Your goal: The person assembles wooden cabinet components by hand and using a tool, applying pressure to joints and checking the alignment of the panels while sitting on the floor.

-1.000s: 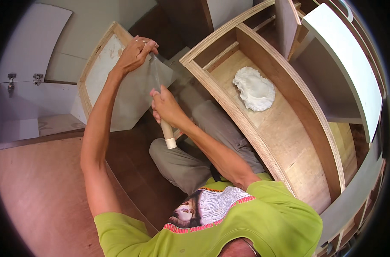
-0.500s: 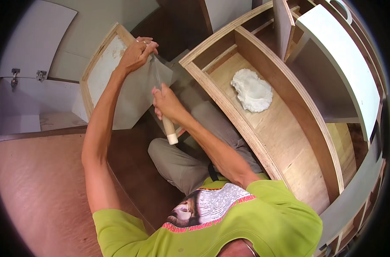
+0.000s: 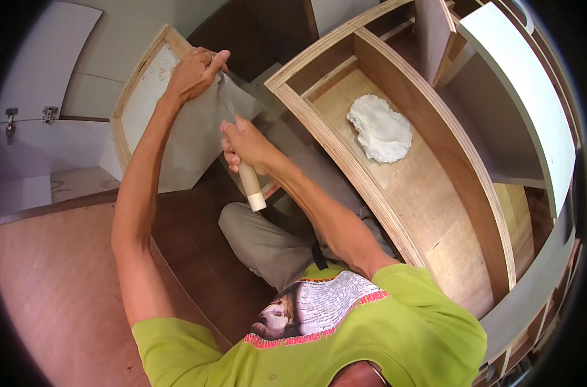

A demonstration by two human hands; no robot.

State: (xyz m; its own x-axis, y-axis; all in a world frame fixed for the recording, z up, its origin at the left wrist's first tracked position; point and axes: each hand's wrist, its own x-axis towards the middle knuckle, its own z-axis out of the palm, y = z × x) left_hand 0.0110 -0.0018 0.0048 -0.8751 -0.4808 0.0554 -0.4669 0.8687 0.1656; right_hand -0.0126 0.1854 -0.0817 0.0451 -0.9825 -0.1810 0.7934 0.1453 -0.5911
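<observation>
A grey-faced panel with a wooden frame (image 3: pixel 206 145) stands tilted in front of me, its far edge raised. My left hand (image 3: pixel 193 74) is closed over its top corner, the thumb at the edge. In my right hand (image 3: pixel 245 148) is a hand tool with a pale wooden handle (image 3: pixel 251 184), fingers wrapped round it. Its thin metal blade (image 3: pixel 227 97) runs up along the panel's edge to just below my left hand. The blade is blurred, so I cannot tell a file from a chisel.
To the right lies an open plywood cabinet frame (image 3: pixel 371 171) with a crumpled white lump (image 3: pixel 380 129) inside. A white curved panel (image 3: pixel 526 97) leans beyond it. At left are a hinged white cabinet (image 3: pixel 54 145) and a wooden board (image 3: pixel 54 271).
Both hands have shifted slightly left in view, along with the panel and surroundings. The tool stays in my right hand, and the left hand stays on the panel's corner.
</observation>
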